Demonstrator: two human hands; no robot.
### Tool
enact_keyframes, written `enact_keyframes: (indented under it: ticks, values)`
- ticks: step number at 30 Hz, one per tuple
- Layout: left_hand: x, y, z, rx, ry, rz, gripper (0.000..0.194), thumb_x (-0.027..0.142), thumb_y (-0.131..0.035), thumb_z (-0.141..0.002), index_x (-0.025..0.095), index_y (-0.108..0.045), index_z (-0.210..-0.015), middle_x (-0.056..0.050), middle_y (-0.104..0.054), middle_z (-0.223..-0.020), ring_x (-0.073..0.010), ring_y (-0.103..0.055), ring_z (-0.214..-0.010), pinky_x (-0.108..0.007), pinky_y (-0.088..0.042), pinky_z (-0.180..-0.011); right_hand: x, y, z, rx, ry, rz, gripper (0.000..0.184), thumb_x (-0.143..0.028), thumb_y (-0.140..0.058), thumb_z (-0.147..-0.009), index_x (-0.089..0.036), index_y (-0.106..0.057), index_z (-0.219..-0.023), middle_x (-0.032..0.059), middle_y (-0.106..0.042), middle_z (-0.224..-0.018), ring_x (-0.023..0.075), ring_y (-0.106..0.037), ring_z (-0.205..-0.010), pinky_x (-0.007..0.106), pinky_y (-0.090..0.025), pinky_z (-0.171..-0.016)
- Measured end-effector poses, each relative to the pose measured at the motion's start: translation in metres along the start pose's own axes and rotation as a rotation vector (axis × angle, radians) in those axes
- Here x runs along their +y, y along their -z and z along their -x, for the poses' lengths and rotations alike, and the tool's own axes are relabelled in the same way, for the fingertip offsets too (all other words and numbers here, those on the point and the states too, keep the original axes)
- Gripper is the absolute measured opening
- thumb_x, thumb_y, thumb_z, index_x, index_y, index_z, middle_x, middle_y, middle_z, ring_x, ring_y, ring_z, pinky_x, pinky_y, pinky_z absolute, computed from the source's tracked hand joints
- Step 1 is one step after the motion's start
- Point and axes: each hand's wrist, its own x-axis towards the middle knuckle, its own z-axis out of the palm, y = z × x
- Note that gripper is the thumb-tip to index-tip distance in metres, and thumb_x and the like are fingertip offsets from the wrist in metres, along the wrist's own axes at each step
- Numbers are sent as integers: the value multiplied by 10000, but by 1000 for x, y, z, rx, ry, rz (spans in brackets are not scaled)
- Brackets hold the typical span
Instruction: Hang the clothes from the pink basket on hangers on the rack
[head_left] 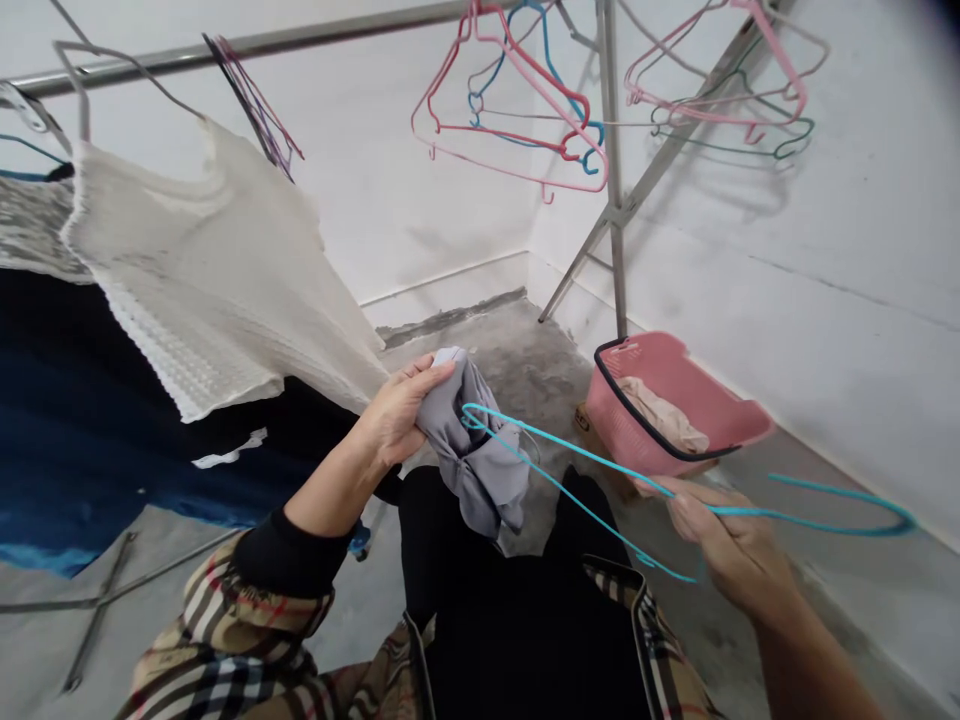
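My left hand (401, 408) grips the edge of a crumpled grey garment (476, 470), which hangs bunched over my lap; its kind I cannot make out. In my right hand (720, 525) is a turquoise clothes hanger (592, 462), closed in my fingers near its hook. The hook curves off to the right. The hanger's far end lies against the grey cloth, and I cannot tell whether it is inside the garment.
A metal rail (300, 40) carries a white knit top (202, 250), dark clothes and several hangers (510, 130). To the right stand a metal rack leg (616, 230) and a pink basket (675, 390) with pale cloth (660, 415) inside. White walls meet behind.
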Motion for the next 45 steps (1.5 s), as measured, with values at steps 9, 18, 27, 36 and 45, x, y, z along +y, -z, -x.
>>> enact_keyframes:
  ticks: [9, 18, 27, 36, 45]
  values:
    - [-13, -13, 10, -159, 12, -90, 268, 290, -800, -707, 167, -692, -919, -12, -692, -806, -106, -633, -673, -199, -527, -657, -2, -37, -30, 8, -6, 161, 434, -449, -423, -961, -178, -761, -993, 91, -749, -956, 252, -693, -998, 351, -546, -892]
    - [-38, -18, 23, -418, -476, -1235, 178, 263, -616, -838, 249, -753, -951, -42, -651, -730, -166, -574, -680, -251, -448, -688, 7, -77, -48, 201, 59, -236, 402, -465, -480, -949, -171, -749, -897, -32, -424, -478, 99, -391, -430, 249, -355, -473]
    - [9, -25, 22, -154, -1132, -1710, 194, 259, -575, -884, 308, -704, -1021, -65, -668, -1158, -256, -575, -1098, -415, -360, -1004, -15, -47, -71, 198, 227, -255, 399, -517, -518, -914, -203, -751, -830, 23, -575, -581, 140, -530, -538, 286, -453, -560]
    - [12, -25, 33, 33, -871, -1755, 207, 368, -581, -878, 341, -728, -1021, -25, -653, -770, -152, -536, -624, -258, -206, -505, -11, -47, -74, 527, 350, 96, 220, -385, -629, -858, -218, -683, -991, 75, -642, -965, 214, -583, -960, 380, -460, -907]
    - [6, -19, 42, 109, -861, -1683, 275, 399, -600, -878, 360, -713, -1125, -25, -665, -827, -143, -515, -628, -262, -179, -503, 55, -102, -37, -137, -444, 442, 466, -626, -521, -857, -197, -602, -695, 79, -655, -725, 227, -623, -756, 309, -394, -682]
